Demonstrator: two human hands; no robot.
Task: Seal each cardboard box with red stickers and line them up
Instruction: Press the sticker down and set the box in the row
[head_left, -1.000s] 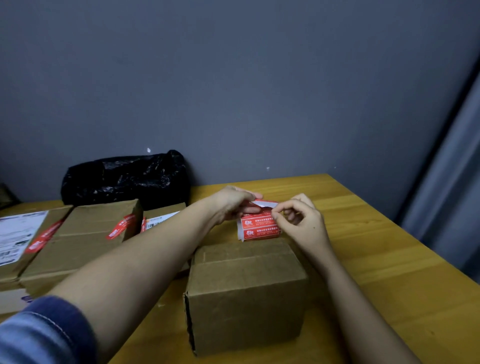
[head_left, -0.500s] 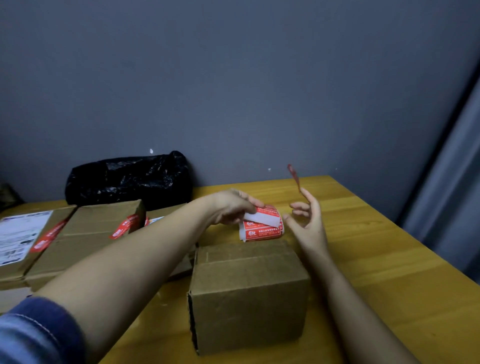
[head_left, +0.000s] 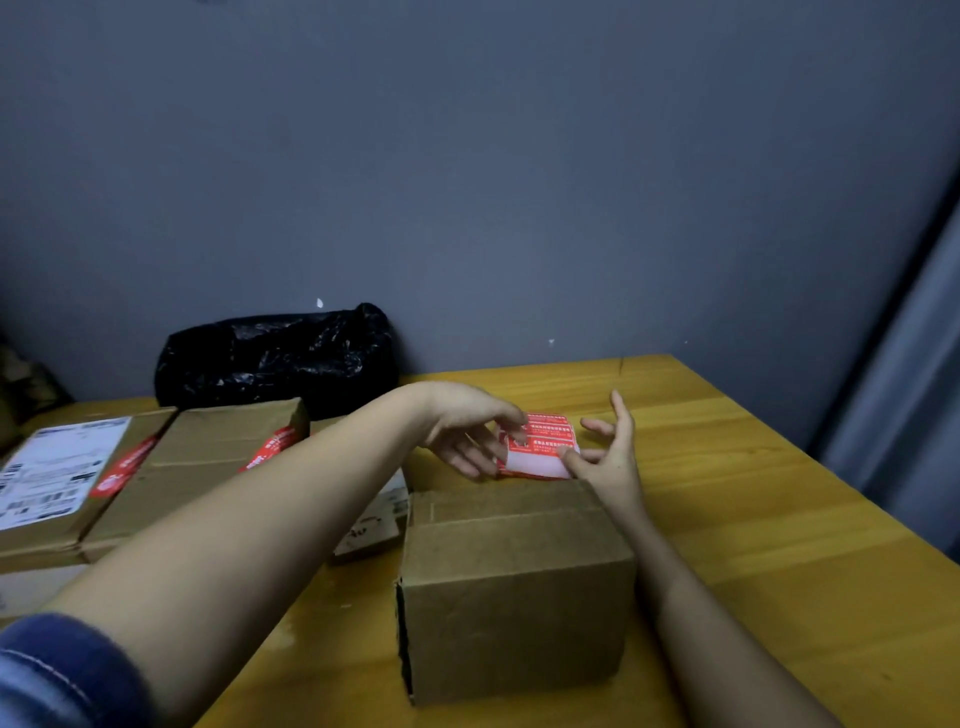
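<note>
Our left hand (head_left: 467, 436) pinches the sticker roll (head_left: 537, 447) near the table's (head_left: 779, 467) far edge, behind the unsealed box (head_left: 514, 587); our right hand (head_left: 608, 452), fingers spread, thumb touching. Stickers look light, floppy, clingy (hold their edges).

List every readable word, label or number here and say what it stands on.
None can be read.
Sticker roll: white print on red, too blurred.
Shipping label on the far-left box: black print, too small.
Red stickers on the sealed boxes: white print, blurred.
</note>
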